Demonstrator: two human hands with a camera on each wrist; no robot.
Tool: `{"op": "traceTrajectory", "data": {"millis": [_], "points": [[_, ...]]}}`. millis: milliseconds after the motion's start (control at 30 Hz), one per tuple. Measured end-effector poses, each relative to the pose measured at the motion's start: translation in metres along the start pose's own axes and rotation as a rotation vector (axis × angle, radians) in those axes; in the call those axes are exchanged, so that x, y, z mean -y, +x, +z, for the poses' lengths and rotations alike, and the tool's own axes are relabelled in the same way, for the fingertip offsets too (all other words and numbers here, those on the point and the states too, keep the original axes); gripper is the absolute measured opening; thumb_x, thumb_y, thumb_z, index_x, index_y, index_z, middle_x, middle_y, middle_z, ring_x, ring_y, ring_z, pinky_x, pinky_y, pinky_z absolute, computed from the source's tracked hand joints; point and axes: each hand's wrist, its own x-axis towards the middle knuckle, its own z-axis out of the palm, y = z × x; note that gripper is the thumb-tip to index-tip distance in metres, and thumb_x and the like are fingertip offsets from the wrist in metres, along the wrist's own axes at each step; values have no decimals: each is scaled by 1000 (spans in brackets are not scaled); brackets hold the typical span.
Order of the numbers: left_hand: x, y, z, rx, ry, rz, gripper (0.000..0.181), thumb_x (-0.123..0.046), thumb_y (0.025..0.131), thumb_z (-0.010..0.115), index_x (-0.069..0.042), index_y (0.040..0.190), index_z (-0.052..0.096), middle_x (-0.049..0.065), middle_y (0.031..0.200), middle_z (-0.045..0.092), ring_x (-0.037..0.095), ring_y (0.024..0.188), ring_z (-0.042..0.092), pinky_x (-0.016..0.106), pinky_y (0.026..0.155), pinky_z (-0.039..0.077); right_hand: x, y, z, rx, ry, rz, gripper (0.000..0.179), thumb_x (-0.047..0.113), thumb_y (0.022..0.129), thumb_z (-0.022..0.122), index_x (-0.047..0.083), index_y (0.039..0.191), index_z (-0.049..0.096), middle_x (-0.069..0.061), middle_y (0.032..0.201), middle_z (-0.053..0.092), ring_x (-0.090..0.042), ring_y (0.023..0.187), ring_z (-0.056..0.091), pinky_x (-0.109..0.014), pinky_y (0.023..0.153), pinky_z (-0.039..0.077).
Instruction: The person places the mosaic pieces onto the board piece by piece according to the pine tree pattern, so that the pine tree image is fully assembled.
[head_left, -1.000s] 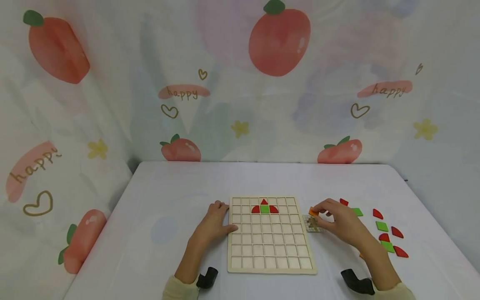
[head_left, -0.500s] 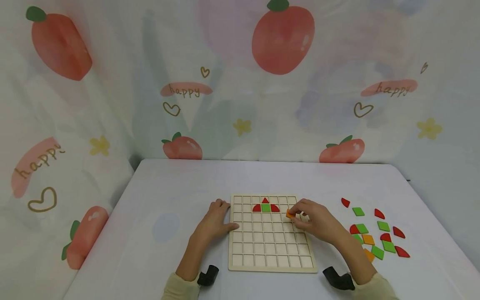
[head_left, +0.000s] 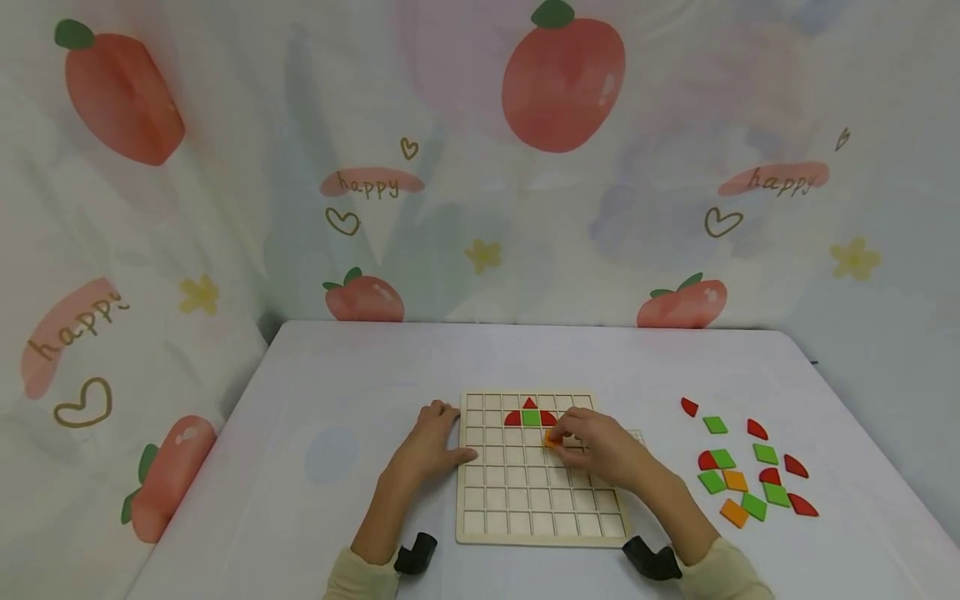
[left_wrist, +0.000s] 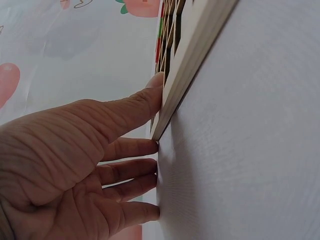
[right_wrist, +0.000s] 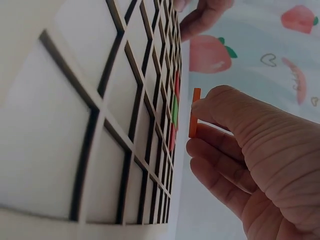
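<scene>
A wooden grid board (head_left: 517,500) lies on the white table. Near its far edge sit a red triangle (head_left: 529,403), a green square (head_left: 530,417) and two red quarter-round pieces (head_left: 513,418) in its cells. My right hand (head_left: 603,450) pinches an orange square tile (right_wrist: 195,113) between thumb and fingers, just above the board below the right red piece. In the right wrist view the tile is on edge, apart from the grid. My left hand (head_left: 431,446) rests at the board's left edge, thumb (left_wrist: 145,102) on the frame, other fingers straight on the table.
Several loose green, red and orange tiles (head_left: 735,481) lie on the table right of the board. A small patterned card (head_left: 637,436) peeks out behind my right hand at the board's right edge. A patterned cloth (head_left: 525,233) hangs behind the table.
My right hand has carried the orange tile leftward from over the small card to above the board. The left hand has stayed at the board's left edge.
</scene>
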Motion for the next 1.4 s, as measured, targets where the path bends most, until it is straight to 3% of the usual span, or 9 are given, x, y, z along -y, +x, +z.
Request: {"op": "traceTrajectory", "data": {"millis": [633,967,1400], "points": [[-2,0,-1,-3,9,-4,68,-27,84,86,5,137,57,20,131,55,36,128,49,50,106,49,4,18,15,62,-74,-39,8,8,90,77,11,97,75,4,95,69,-13,89,64,-32,78,57],[-3,1,1,5,-6,-9,68,-27,85,86,5,138,57,20,132,55,36,128,49,49,106,49,1,23,19,13,-33,-107,10,-1,87,77,8,90,76,-1,94,69,-15,85,66,-29,73,57],[-2,-1,-1,0,3,-10,67,-27,85,86,6,136,57,20,131,55,36,127,49,49,106,48,4,25,19,30,-50,-58,8,1,89,76,8,91,77,1,91,68,-12,81,64,-27,71,56]]}}
